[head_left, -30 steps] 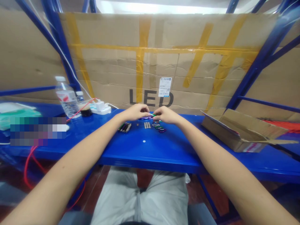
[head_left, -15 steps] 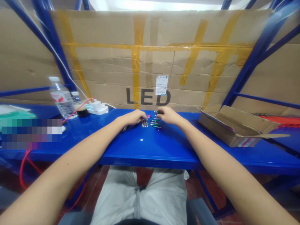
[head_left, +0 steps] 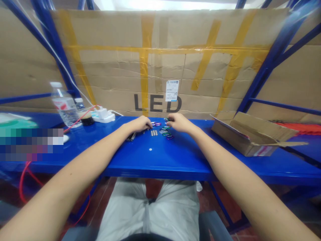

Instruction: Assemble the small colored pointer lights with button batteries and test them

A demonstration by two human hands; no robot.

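Note:
My left hand (head_left: 139, 124) is low over the blue table, its fingertips pinched together; whatever they hold is too small to make out. Dark slender metal pieces (head_left: 130, 136) lie partly hidden under that hand. Just right of its fingertips is a neat block of small round metal pieces (head_left: 153, 133), and behind them a purple carabiner (head_left: 157, 124). My right hand (head_left: 179, 123) is closed, with a dark green carabiner (head_left: 166, 119) showing at its fingertips. Several coloured carabiners (head_left: 166, 134), green, silver and purple, lie in a column between the hands.
An open cardboard box (head_left: 253, 135) stands at the right of the blue table (head_left: 155, 164). To the left are a water bottle (head_left: 65, 107), a dark-liquid bottle (head_left: 85, 117) and a white power strip (head_left: 104, 116). A large cardboard sheet (head_left: 112, 73) closes off the back.
My left hand has drawn slightly left, away from the round metal pieces, uncovering more of them and of the purple carabiner. The right hand stays about where it was.

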